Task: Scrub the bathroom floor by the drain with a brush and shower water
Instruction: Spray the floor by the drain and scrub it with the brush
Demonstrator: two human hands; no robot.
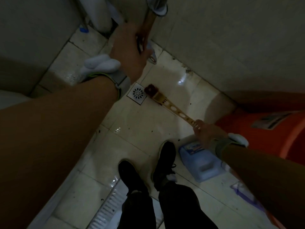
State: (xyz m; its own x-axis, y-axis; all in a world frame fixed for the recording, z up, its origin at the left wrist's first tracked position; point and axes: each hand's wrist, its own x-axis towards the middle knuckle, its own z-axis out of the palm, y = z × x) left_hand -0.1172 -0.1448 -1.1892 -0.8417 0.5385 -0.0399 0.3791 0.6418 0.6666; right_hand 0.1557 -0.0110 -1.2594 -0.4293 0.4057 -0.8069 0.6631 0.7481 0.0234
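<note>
- Head view, dim light, looking down at a wet tiled floor (142, 119) in a bathroom.
- The right hand (208, 131) reaches low and forward, its fingers curled tight round the end of a long brush (159, 97) with a yellow handle pierced by holes.
- The brush slants forward and to the left from the right hand. Its dark red head rests on the floor, touching the right edge of the drain (138, 93).
- The drain, a square metal plate with a round grille, lies between the two hands, just below the left wrist.
- The left hand (130, 52) is raised ahead, back to the camera, against a brownish upright tube (147, 27) by the wall. Its fingers are hidden, so I cannot tell whether they grip it.
- An orange bucket (264, 129) stands just right of the right hand.
- A blue jug (198, 161) lies on the floor under the right wrist.
- Two black shoes (165, 162) stand nearer than both hands.
</note>
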